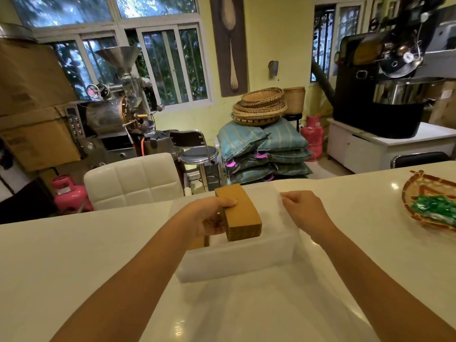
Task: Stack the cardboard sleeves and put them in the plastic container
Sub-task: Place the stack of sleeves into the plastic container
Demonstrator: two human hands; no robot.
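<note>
Head view: the left hand (212, 215) clamps a squared stack of brown cardboard sleeves (240, 213) just above the translucent rectangular plastic container (237, 260). The right hand (302, 209), curled, pinches the container's far-right rim. Lowering the stack level and rim-clear should keep it aligned.

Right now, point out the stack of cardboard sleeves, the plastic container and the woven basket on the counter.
stack of cardboard sleeves (240, 211): head view, on its flat brown top face.
plastic container (237, 260): head view, on its translucent near wall.
woven basket (419, 186): head view, on its patterned left rim.
</note>
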